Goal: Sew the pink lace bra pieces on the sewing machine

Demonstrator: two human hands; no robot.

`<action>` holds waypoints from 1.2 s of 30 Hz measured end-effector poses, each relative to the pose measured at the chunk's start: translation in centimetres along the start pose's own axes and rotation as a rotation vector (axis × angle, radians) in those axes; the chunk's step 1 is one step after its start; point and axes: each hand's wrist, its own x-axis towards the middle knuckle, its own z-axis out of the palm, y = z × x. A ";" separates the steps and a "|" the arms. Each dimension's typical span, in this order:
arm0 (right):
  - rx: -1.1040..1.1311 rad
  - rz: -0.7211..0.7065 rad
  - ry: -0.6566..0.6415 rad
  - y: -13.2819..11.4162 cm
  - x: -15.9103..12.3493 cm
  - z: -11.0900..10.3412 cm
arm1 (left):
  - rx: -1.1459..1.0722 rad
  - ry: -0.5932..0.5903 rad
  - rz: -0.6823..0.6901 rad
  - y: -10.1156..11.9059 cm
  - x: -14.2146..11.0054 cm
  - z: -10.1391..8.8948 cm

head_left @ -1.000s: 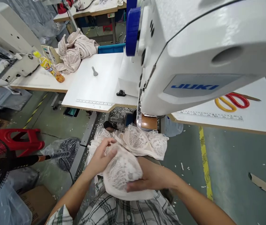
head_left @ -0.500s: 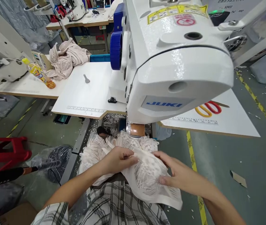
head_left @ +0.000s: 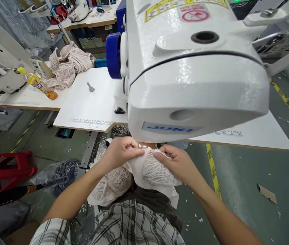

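Observation:
A cream lace bra (head_left: 157, 170) hangs between my two hands, just in front of the sewing machine's (head_left: 198, 88) narrow work arm. My left hand (head_left: 121, 152) pinches its edge between thumb and fingers, left of the cup. On the cup's upper right edge, the thumb and fingers of my right hand (head_left: 179, 161) are closed. More of the lace fabric (head_left: 108, 185) lies over my lap to the left, under my left forearm. The machine's head hides the needle area, and only a bit of metal and a brown part shows above the fabric.
The white tabletop (head_left: 83, 105) holds a small grey tool (head_left: 90, 87). A drink bottle (head_left: 38, 84) and a pile of beige garments (head_left: 68, 64) sit further left. A red stool (head_left: 6, 170) and a bagged dark bundle (head_left: 63, 173) are on the floor.
Both hands have moved up and closer to the machine, carrying the bra with them. The machine head looks nearer and now covers the scissors seen before on the right tabletop.

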 end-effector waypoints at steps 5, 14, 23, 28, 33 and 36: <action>0.080 0.035 0.002 -0.3 2.1 -0.4 | 0.024 0.149 0.019 -0.3 1.5 -1.1; 0.135 0.094 0.056 0.1 3.2 -0.7 | 0.241 0.238 0.106 -0.9 1.9 -1.0; 0.447 0.007 -0.194 5.7 2.4 2.3 | 0.159 0.219 0.021 -0.8 1.6 -1.2; 0.418 -0.046 -0.526 8.0 1.5 2.9 | 0.156 0.234 -0.044 -0.7 1.3 -1.2; 0.568 0.134 -0.527 9.1 0.0 2.5 | 0.114 0.221 -0.054 -0.8 0.8 -1.0; 0.734 0.180 -0.478 10.0 -1.0 2.4 | 0.159 0.209 -0.033 -1.0 0.4 -0.8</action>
